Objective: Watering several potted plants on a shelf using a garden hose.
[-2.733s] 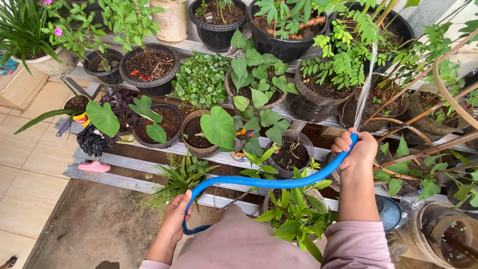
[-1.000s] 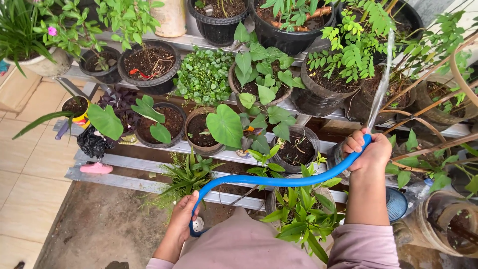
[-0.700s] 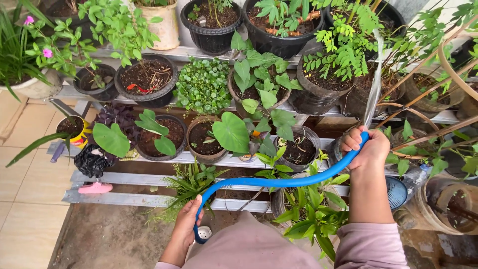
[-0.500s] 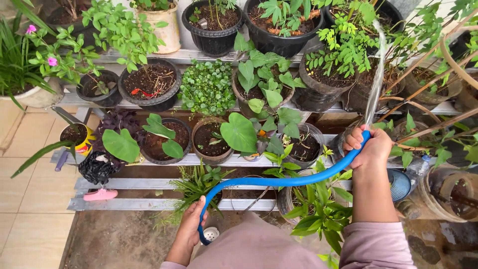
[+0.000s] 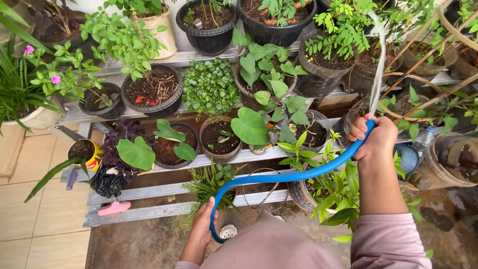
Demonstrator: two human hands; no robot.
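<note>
Watering under way: right hand [image 5: 374,139] grips hose [image 5: 279,178] tip, jetting water [image 5: 377,74] beyond it, left hand [image 5: 204,226] gripping its slack; next, re-aim at dry pots.

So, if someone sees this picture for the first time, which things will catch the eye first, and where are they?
First comes the bright blue hose, curving across the lower middle from the left hand up to the right hand. From its end a thin jet of water shoots up toward the pots at the upper right. Behind, the stepped metal rack is crowded with potted plants, and the big heart-shaped leaf sits near the centre.
</note>
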